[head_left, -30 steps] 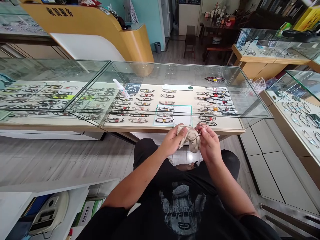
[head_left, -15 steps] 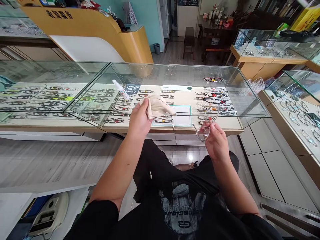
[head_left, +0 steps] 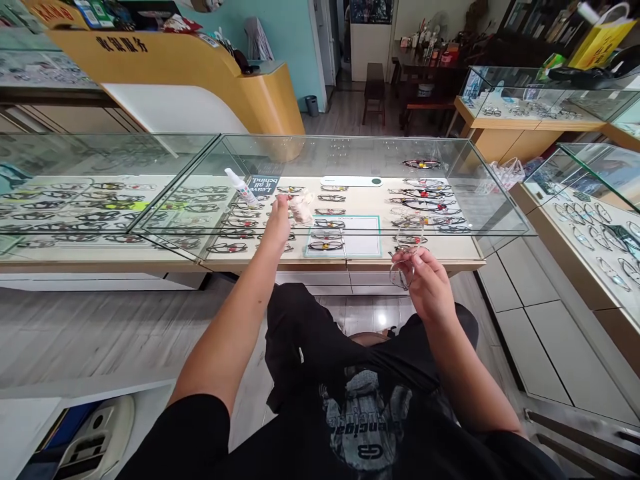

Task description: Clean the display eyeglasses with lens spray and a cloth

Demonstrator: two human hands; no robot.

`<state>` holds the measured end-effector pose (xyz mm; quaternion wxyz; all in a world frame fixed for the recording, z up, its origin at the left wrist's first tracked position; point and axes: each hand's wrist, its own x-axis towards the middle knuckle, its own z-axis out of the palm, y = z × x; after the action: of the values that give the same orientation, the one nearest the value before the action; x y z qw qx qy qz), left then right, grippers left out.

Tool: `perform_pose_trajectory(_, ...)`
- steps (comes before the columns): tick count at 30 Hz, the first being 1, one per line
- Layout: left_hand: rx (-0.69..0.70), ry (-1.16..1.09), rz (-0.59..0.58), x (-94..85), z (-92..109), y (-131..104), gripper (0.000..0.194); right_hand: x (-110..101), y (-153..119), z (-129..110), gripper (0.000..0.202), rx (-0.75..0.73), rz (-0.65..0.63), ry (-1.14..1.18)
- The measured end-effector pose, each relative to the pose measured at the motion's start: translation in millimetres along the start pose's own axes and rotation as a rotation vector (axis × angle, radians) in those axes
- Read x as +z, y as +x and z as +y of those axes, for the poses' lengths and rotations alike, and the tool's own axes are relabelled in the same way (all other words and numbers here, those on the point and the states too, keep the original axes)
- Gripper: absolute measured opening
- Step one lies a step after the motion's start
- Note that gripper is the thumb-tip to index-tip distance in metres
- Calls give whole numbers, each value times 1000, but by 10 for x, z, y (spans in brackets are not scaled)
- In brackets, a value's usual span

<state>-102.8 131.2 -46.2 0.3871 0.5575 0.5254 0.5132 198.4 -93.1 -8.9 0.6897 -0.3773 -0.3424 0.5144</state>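
Observation:
My left hand (head_left: 278, 223) reaches over the glass top of the display case, fingers closed at the edge of a crumpled cream cleaning cloth (head_left: 301, 207). Part of the grip is hidden behind the hand and cloth. A white spray bottle (head_left: 241, 186) lies just beyond that hand, on the left. Near the case's front edge, my right hand (head_left: 429, 280) pinches a pair of thin-framed, clear-lens eyeglasses (head_left: 401, 273). They are held turned on end, one lens above the other.
The glass display case (head_left: 350, 261) holds rows of eyeglasses and a teal-bordered card (head_left: 367, 235). More glass cases stand at the right (head_left: 575, 267). A yellow counter (head_left: 270, 100) rises behind, and an open drawer (head_left: 150, 407) is at lower left.
My left hand has moved forward with the cloth, which is now more bunched up. The eyeglasses in my right hand have shifted slightly left and down.

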Motion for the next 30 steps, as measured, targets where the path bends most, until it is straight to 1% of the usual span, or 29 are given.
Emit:
perform_pose_trajectory(2,18,154,55,18,80,-159,84,2,2,3,23,22,-18,-5)
perform_pose_trajectory(3,74,220,47,40,163,-260,81,6,4,2,22,39,-30,-4)
perform_pose_trajectory(4,156,273,-6,67,268,-371,78,11,8,-2,21,62,-48,-5)
perform_pose_trajectory(5,236,309,-87,98,387,-486,74,17,12,-8,21,92,-71,-9)
perform_pose_trajectory(7,350,362,-286,163,633,-711,69,28,21,-19,23,159,-127,-22)
perform_pose_trajectory(9,448,386,-458,218,845,-906,72,35,27,-28,27,223,-185,-36)
perform_pose_trajectory(12,572,423,-652,274,1031,-1111,90,28,25,-34,30,305,-275,-59)
perform_pose_trajectory(14,603,444,-720,298,1065,-1188,95,17,19,-37,33,360,-332,-73)
perform_pose_trajectory(16,616,435,-729,319,1050,-1230,86,7,13,-40,35,413,-369,-80)
perform_pose_trajectory(19,620,360,-690,345,994,-1255,69,2,9,-46,38,449,-391,-94)
perform_pose_trajectory(24,522,282,-629,344,935,-1273,61,-27,-4,-110,38,417,-440,-133)
perform_pose_trajectory(26,489,268,-554,325,933,-1282,59,-55,-20,-164,37,312,-436,-235)
perform_pose_trajectory(27,480,256,-504,314,941,-1287,58,-68,-29,-195,37,222,-406,-316)
perform_pose_trajectory(30,500,219,-340,287,1021,-1301,58,-66,-38,-307,46,-128,-249,-643)
